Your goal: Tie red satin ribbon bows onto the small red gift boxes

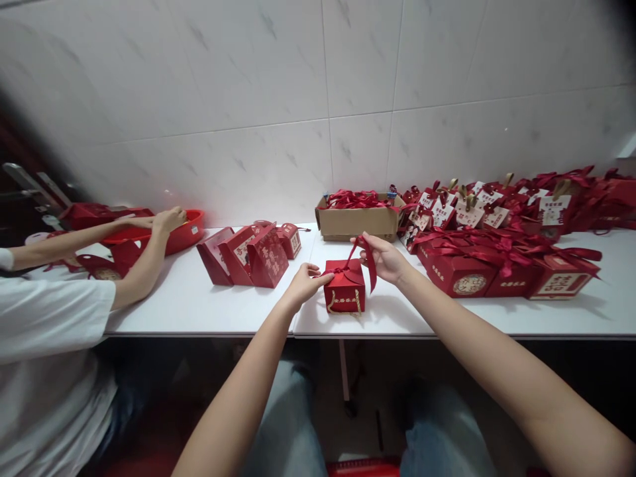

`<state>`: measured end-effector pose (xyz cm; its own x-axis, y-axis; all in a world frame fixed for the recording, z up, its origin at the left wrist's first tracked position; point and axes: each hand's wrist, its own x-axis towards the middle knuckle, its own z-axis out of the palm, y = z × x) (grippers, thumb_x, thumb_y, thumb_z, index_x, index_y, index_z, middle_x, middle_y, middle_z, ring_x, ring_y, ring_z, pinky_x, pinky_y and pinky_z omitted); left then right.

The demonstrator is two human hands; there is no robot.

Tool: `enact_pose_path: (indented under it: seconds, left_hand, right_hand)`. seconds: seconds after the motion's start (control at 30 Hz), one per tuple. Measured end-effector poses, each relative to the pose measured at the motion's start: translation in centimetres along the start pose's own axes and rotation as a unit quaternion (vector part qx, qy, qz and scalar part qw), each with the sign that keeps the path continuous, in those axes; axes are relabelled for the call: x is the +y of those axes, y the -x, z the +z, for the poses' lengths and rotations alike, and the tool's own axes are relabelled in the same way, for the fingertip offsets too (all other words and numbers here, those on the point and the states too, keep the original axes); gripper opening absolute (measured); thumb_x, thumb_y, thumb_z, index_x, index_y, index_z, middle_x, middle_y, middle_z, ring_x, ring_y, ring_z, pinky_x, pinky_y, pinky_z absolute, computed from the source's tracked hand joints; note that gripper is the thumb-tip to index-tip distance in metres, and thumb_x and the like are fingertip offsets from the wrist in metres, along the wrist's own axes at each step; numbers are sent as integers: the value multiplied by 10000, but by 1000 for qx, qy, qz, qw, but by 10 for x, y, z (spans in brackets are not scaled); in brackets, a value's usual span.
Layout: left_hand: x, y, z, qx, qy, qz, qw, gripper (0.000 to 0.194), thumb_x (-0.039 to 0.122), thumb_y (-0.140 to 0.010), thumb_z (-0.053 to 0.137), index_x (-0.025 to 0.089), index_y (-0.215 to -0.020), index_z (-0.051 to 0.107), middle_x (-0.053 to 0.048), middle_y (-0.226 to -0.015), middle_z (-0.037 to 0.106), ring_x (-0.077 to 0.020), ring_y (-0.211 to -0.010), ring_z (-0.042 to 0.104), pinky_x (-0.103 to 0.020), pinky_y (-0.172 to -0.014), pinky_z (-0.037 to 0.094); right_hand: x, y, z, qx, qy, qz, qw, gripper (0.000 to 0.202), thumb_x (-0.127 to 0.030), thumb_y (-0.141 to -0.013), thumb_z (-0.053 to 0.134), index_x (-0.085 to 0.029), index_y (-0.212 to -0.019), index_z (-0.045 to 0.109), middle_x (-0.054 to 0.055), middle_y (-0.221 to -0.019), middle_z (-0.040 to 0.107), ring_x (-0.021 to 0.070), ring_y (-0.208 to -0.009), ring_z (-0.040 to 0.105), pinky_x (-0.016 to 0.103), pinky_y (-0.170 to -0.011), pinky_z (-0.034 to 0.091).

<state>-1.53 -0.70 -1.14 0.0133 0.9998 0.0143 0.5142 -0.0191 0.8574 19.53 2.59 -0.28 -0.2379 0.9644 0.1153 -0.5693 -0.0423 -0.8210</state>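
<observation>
A small red gift box (pixel 344 299) with gold lettering and a gold cord handle stands upright on the white table, close to its front edge. Red ribbon (pixel 371 264) lies across its top and rises to the right. My right hand (pixel 386 258) pinches that raised ribbon just above the box's right side. At the box's upper left edge, my left hand (pixel 305 286) is closed with thumb and fingers on the ribbon, right against the lid. Its fingertips partly hide the ribbon there.
A cardboard box (pixel 358 224) of red ribbons stands behind. Finished-looking ribboned boxes (pixel 462 271) and tagged red packages (pixel 467 212) fill the right. Folded red boxes (pixel 268 257) stand left. Farther left, a co-worker's arms (pixel 142 265) reach over a red basin (pixel 191 232).
</observation>
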Motion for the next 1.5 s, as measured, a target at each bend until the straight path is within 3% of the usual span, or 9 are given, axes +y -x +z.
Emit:
enact_pose_path:
  seconds: [0.2, 0.3, 0.5, 0.7, 0.87, 1.0, 1.13, 1.37, 1.5]
  left_hand:
    - [27, 7, 9, 170, -10, 68, 983, 529, 575, -630, 668, 225, -1022, 610, -113, -1226, 580, -321, -1243, 414, -422, -985, 331]
    - [43, -1, 17, 130, 69, 126, 981, 429, 539, -653, 662, 223, -943, 675, -84, -1121, 649, -285, -1149, 513, -391, -974, 357]
    - [63, -15, 22, 77, 144, 127, 978, 302, 420, -600, 739, 168, -765, 718, -98, -1084, 666, -286, -1059, 574, -375, -916, 410]
    - [56, -17, 13, 45, 174, 186, 966, 295, 405, -676, 692, 151, -826, 676, -97, -1024, 668, -233, -1043, 575, -329, -903, 422]
    - [23, -20, 8, 66, 92, 142, 983, 365, 487, -725, 605, 153, -872, 585, -88, -959, 637, -194, -912, 584, -302, -806, 444]
    - [7, -13, 5, -5, -21, 84, 996, 407, 576, -706, 572, 171, -693, 533, -20, -680, 581, -162, -656, 536, -273, -617, 411]
    - [4, -11, 3, -52, -20, 82, 995, 431, 581, -712, 546, 176, -585, 468, 36, -531, 452, -112, -511, 421, -238, -508, 310]
    - [8, -17, -4, -12, -102, 101, 990, 404, 564, -666, 588, 177, -564, 530, 8, -551, 518, -138, -540, 446, -248, -508, 284]
    - [22, -16, -17, -13, -103, 53, 993, 474, 615, -624, 604, 185, -458, 494, -4, -466, 468, -139, -478, 410, -267, -469, 244]
  right_hand:
    - [9, -5, 3, -4, 76, -55, 996, 255, -243, -582, 800, -211, -813, 698, 5, -847, 703, 130, -791, 616, 244, -712, 460]
    - [14, -8, 5, -17, 126, -85, 988, 256, -292, -581, 798, -200, -798, 697, 5, -825, 701, 128, -776, 615, 260, -742, 453]
    - [18, -9, 7, -8, 157, -116, 981, 364, -360, -564, 806, -206, -846, 633, -1, -772, 692, 142, -741, 622, 284, -728, 456]
    - [16, 3, 8, -45, 245, -78, 965, 354, -460, -659, 719, -184, -877, 679, 25, -814, 693, 172, -790, 604, 291, -728, 441]
    - [18, 6, 6, -39, 223, -94, 969, 336, -467, -695, 697, -184, -876, 681, 52, -902, 690, 181, -850, 607, 309, -798, 449]
    - [18, 4, 6, -69, 202, -100, 972, 314, -468, -728, 672, -178, -847, 651, 38, -838, 673, 158, -792, 610, 307, -781, 462]
    - [16, 7, 5, -81, 264, -102, 956, 333, -499, -739, 641, -166, -749, 617, 2, -678, 623, 123, -640, 573, 271, -675, 450]
    - [16, 11, 8, -12, 317, -69, 946, 329, -485, -699, 663, -162, -682, 605, 23, -640, 628, 138, -593, 584, 270, -612, 446]
    - [17, 8, 16, 36, 399, -92, 912, 198, -356, -743, 623, -170, -685, 660, 32, -618, 646, 159, -551, 578, 279, -558, 424]
